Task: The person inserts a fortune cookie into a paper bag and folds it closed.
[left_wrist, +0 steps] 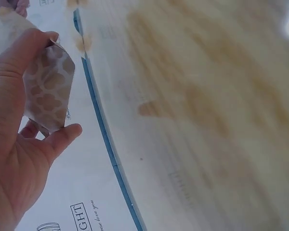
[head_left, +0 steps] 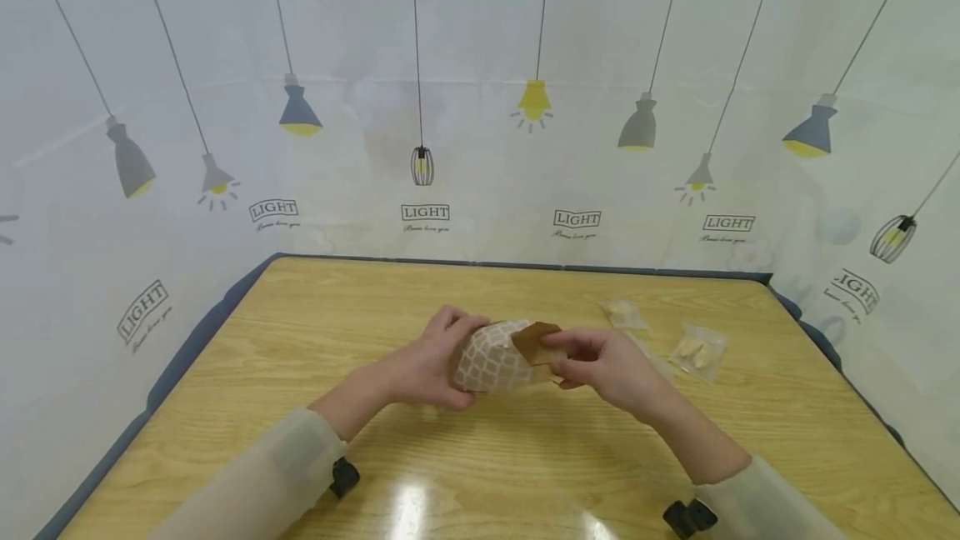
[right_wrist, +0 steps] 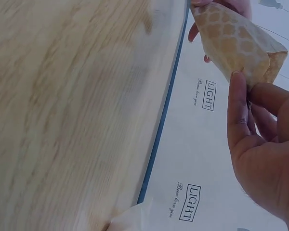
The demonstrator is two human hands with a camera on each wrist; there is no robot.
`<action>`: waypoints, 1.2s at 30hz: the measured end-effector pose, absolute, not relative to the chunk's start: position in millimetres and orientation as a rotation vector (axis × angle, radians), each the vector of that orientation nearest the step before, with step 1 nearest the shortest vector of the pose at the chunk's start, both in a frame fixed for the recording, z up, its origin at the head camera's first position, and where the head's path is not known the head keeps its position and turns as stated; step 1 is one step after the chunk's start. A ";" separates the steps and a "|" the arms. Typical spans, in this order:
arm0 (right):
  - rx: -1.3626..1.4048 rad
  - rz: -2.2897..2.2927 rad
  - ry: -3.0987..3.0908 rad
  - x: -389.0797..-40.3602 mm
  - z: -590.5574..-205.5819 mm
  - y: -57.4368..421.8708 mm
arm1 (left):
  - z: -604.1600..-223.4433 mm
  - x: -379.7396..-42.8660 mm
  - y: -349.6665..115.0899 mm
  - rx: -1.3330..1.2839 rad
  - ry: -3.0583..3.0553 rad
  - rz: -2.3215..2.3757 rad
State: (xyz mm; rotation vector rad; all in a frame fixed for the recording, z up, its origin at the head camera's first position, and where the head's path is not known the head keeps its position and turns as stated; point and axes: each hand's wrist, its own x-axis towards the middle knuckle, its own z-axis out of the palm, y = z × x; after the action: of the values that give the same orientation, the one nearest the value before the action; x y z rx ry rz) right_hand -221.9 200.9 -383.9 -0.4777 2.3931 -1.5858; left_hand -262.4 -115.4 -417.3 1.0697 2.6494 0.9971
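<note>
A brown paper bag [head_left: 491, 361] with a white lattice pattern is held above the wooden table between both hands. My left hand [head_left: 427, 365] grips its left end, thumb on one side and fingers on the other; the left wrist view shows that end of the bag [left_wrist: 49, 89] between them. At the other end, my right hand [head_left: 615, 373] pinches the bag's edge by a plain brown flap [head_left: 536, 342]. In the right wrist view, thumb and fingers of the right hand [right_wrist: 265, 149] meet at the lower edge of the bag [right_wrist: 236, 41]. Whatever is inside the bag is hidden.
Right of the hands, a clear packet [head_left: 701, 352] with pale yellowish pieces lies on the table [head_left: 322, 307]. Another small clear packet [head_left: 624, 313] lies farther back, and a third clear piece is partly covered by the right hand. A lamp-printed white sheet [head_left: 480, 123] surrounds the table.
</note>
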 end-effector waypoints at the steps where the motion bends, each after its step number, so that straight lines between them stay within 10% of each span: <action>1: -0.487 -1.585 2.396 -221.9 -384.3 201.4 | -417.2 -262.8 -116.3 1.070 2.641 1.005; 36: -0.070 -1.293 2.746 -246.0 -418.1 419.1 | -416.1 -263.8 -128.4 1.049 2.632 1.018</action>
State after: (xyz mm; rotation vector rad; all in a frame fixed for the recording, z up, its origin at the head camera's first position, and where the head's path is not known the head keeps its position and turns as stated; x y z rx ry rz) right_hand -246.0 419.1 -418.1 -0.0702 2.7460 -1.2930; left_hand -263.8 -128.4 -416.1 1.0485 2.6315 1.0180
